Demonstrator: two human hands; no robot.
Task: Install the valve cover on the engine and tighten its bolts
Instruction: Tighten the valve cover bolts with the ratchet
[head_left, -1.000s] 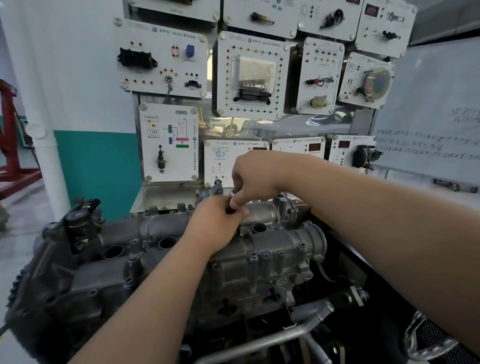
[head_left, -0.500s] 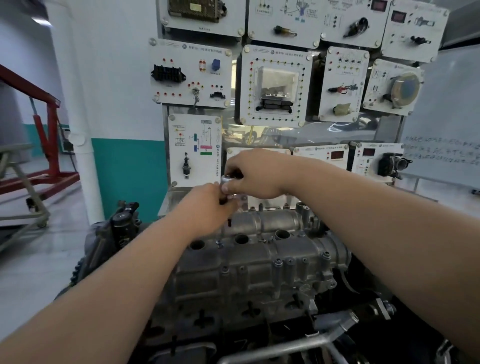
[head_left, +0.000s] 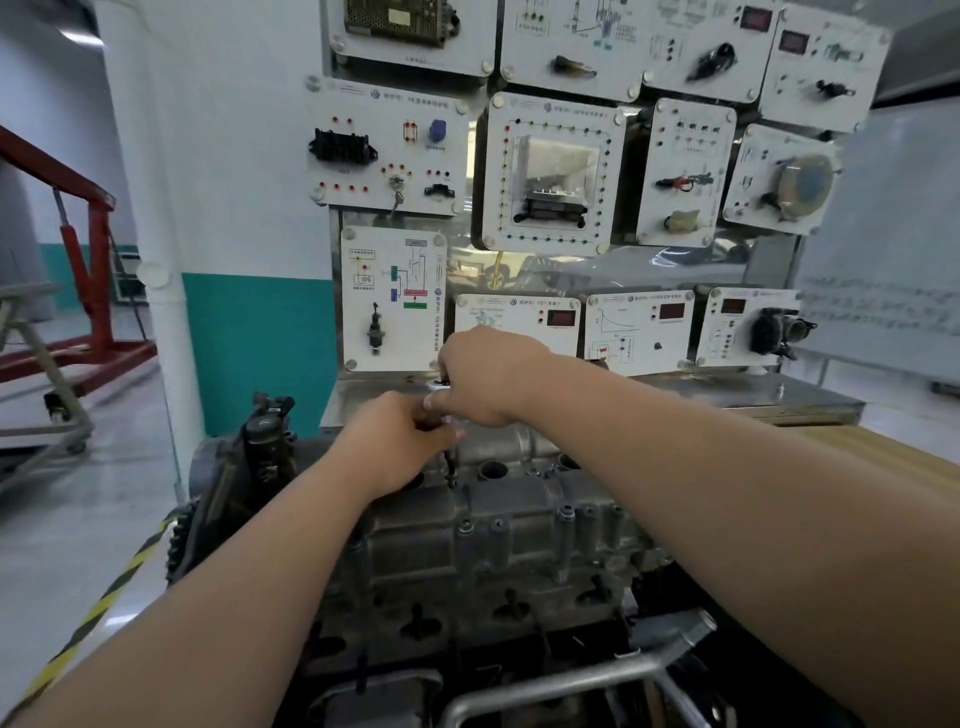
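The likeliest slip is the drive tipping off its bolt. The right hand (head_left: 488, 374) is curled round the head of a ratchet (head_left: 439, 385), and the left hand (head_left: 395, 441) pinches the dark extension (head_left: 450, 465) just below it, so the tool stands tall above the fastener. If the right hand pulls sideways harder than the left steadies, the tip could cam out, round the bolt head and knock knuckles on the casting. The bolt under the tip is hidden, so I cannot tell how far it is threaded. If it is barely started, a tilted extension could cross-thread it. Pulling one bolt fully down before the others seems likely to seat the cover (head_left: 498, 499) unevenly and pinch its seal.

The cover lies on top of the engine (head_left: 467, 597), mid-scene, right under both hands and near of the white instrument board (head_left: 550, 176). It is dull grey cast metal, blotchy, with a rounded ridge along its far side, open round wells in a row along the top, and small bolts (head_left: 464, 526) dotted along its near edge. It looks level on the engine.
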